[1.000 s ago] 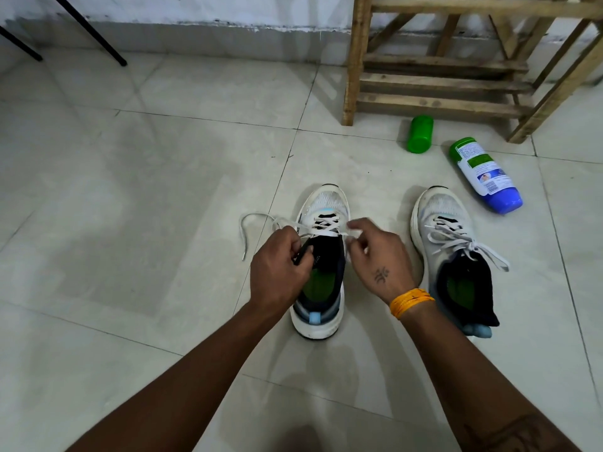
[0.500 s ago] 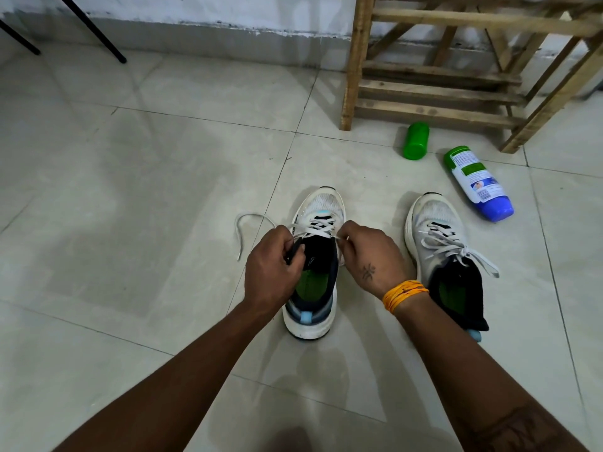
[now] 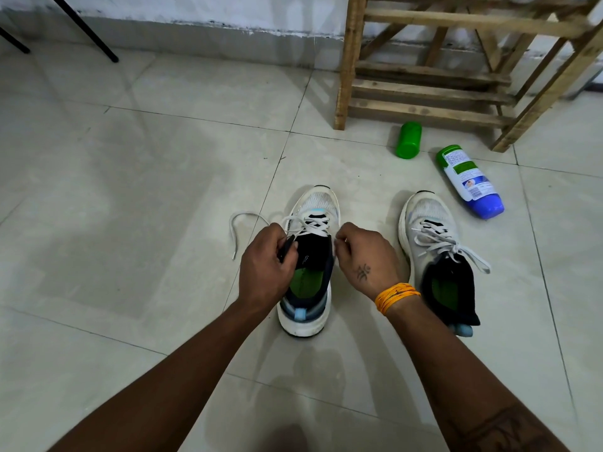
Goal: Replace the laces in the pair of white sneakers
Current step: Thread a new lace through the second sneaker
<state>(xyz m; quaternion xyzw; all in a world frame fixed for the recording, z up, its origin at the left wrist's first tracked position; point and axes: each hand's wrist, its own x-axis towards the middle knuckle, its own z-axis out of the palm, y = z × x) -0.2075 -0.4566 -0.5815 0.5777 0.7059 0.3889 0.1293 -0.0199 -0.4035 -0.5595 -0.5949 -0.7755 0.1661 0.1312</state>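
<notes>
From the head camera, two white mesh sneakers stand on a glossy pale tiled floor (image 3: 130, 223), toes pointing away from the person. The near sneaker (image 3: 315, 203) has a knit upper, a dark padded collar, a green insole and a thick white foam sole with a pale blue heel tab. It sits directly between the two hands.

The left hand (image 3: 266, 270) is curled at the shoe's left side, pinching the dark tongue edge together with the flat white lace (image 3: 306, 225). One loose end of that lace loops out on the floor beyond and to the left of this hand. The right hand (image 3: 365, 256) is curled at the shoe's right side, fingertips pinched at the eyelet row; whether it actually grips a lace end cannot be told. An orange thread band (image 3: 396, 296) wraps its wrist.

The second sneaker (image 3: 427, 213), fully laced and tied, stands just beyond the right hand's outer side.

Farther off past the right hand lie a green plastic cylinder (image 3: 408, 140) and a white-labelled bottle (image 3: 470, 181) with a blue end, near a rough wooden rack (image 3: 350, 60).
</notes>
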